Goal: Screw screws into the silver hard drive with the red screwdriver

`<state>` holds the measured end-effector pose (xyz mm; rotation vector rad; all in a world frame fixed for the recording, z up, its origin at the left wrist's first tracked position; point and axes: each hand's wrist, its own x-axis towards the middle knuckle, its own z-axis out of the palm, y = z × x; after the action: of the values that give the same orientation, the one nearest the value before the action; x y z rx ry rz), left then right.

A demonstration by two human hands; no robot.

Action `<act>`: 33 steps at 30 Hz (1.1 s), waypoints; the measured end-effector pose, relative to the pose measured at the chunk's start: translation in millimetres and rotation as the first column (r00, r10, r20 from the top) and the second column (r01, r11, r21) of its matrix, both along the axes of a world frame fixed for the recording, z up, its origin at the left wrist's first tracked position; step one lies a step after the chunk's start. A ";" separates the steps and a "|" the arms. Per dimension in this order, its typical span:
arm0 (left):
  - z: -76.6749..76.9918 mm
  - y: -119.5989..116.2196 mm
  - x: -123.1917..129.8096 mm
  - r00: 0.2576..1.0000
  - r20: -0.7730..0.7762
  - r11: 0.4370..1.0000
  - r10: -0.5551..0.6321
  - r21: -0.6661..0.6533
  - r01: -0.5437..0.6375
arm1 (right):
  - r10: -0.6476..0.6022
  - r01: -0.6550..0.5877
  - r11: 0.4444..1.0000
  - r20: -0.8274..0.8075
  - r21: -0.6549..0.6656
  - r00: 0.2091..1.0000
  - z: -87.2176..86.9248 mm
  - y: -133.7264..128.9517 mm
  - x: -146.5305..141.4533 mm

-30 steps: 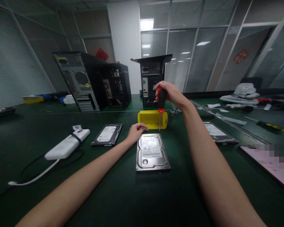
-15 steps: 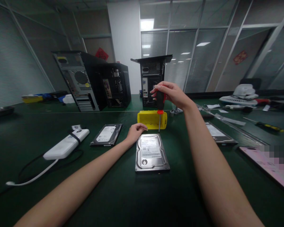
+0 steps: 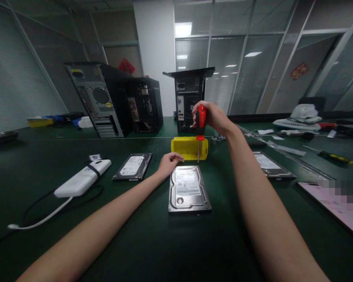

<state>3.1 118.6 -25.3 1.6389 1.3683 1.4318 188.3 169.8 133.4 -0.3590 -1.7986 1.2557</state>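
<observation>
A silver hard drive [image 3: 188, 188] lies label side up on the dark green table. My right hand [image 3: 210, 116] is closed round the red and black handle of a screwdriver [image 3: 200, 124], which stands nearly upright with its tip at the drive's far right corner. At the far left corner of that drive rests my left hand [image 3: 170, 162], its fingers curled together; whether they pinch something small cannot be made out. Just behind the drive is a yellow tray [image 3: 184, 148], partly behind the screwdriver shaft.
Other hard drives lie left [image 3: 133, 167] and right [image 3: 270, 166]. A white power adapter [image 3: 79, 182] with cables is at left, a pink-screened device [image 3: 329, 203] at right. Computer cases [image 3: 106, 98] stand behind, and a yellow-black screwdriver [image 3: 331, 156] lies far right.
The fingers of my right hand have shifted round the screwdriver handle, which has turned to show more of its red side. My left hand and the hard drive look unmoved.
</observation>
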 end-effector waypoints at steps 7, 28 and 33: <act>-1.0 1.8 0.1 1.000 0.000 1.000 0.008 -0.008 -0.008 | -0.066 0.065 0.997 0.028 0.047 0.997 2.3 -3.0 4.1; -0.2 1.3 -0.4 1.000 0.002 1.000 -0.009 -0.002 0.009 | 0.036 -0.035 0.999 -0.032 0.023 0.999 -0.7 0.4 0.7; -1.2 2.1 -1.1 1.000 -0.001 1.000 -0.002 -0.005 0.002 | 0.090 -0.091 0.996 -0.060 -0.021 0.994 0.5 -1.7 1.4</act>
<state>2.0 120.7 -26.5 1.6381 1.3696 1.4255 189.7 168.1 133.9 -0.2534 -1.7684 1.3373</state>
